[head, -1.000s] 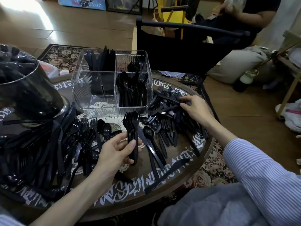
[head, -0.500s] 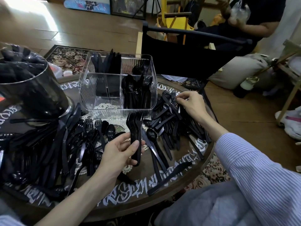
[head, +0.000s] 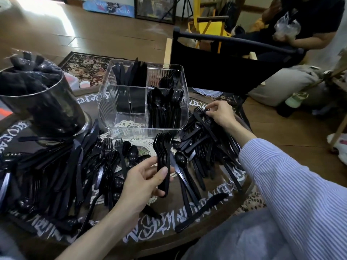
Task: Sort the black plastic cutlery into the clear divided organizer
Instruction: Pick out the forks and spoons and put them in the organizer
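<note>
Gripping a stack of forks (head: 163,156) by the handles, the left hand (head: 144,182) kept the stack upright, tines up, with the thumb across the front of the handles and the fingers curled behind them. Just beyond the tines stood the organizer (head: 143,99), its near wall close to the fork tips but not touching them. Inside it, knives (head: 132,74) stood in the far left section, spoons (head: 163,107) filled the near right section, more forks showed in the far right one, and the near left section held nothing.

To the right of the held stack and farther away, the right hand (head: 221,114) reached into the right pile (head: 202,139) of loose cutlery, its thumb and forefinger pinching the head of one fork (head: 201,110) at the pile's far edge. A single spoon (head: 181,159) lay on the tray (head: 150,235) immediately right of the grip, bowl up. Left of the grip, more spoons and forks lay jumbled, running into a big left pile (head: 56,171) of knives. Beyond that pile stood a dark bucket (head: 43,106) stuffed with more black pieces. Behind the organizer was a black chair (head: 225,70), and another person (head: 308,27) sat at the far right.
</note>
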